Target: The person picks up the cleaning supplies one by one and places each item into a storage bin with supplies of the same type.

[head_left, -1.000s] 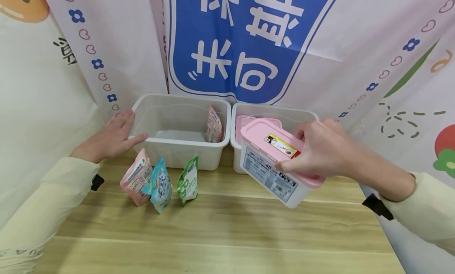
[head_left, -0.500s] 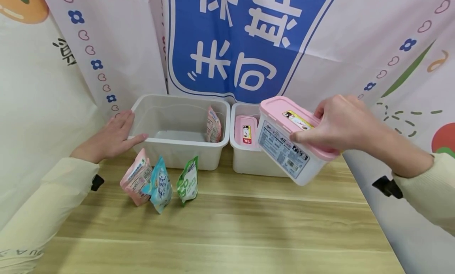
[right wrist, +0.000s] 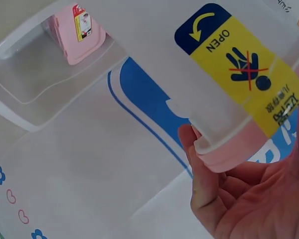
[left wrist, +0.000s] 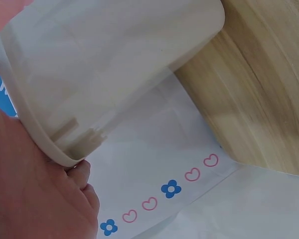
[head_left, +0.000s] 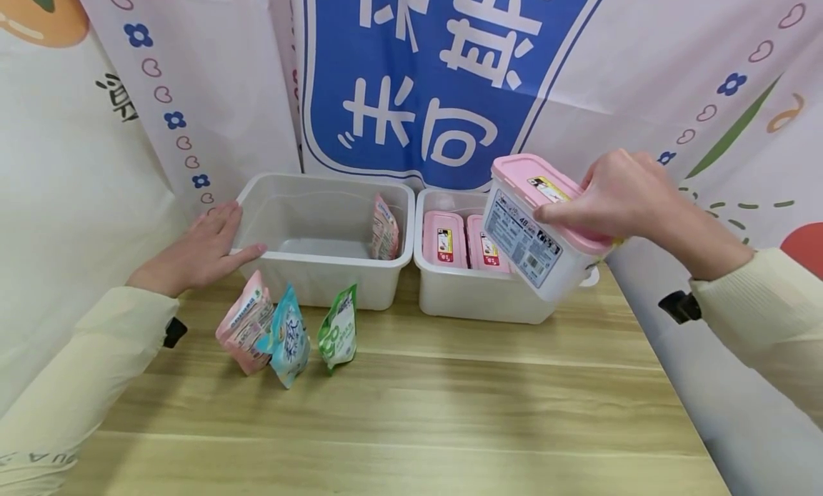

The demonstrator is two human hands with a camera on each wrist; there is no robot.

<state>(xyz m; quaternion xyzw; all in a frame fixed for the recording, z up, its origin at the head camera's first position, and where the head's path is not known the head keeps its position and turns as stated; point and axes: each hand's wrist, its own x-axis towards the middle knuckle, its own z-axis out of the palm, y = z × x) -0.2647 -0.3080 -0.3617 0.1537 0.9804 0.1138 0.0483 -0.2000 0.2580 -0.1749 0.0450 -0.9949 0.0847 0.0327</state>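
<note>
A table [head_left: 450, 424] carries a left bin [head_left: 321, 276] and a right bin [head_left: 469, 296]. The right hand [head_left: 620, 199] grips a tilted box [head_left: 524, 231] by its lid at the right bin's right end; the left hand [head_left: 193, 253] rests, fingers straight, on the left bin's left rim. Three pouches [head_left: 289, 339] stand nearer.

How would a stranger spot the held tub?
On the wooden table, find the right bin. By its right end, the right hand grips a tilted white tub with a pink lid. Unlike the pink-lidded tubs in the bin, it's held aloft.
</note>
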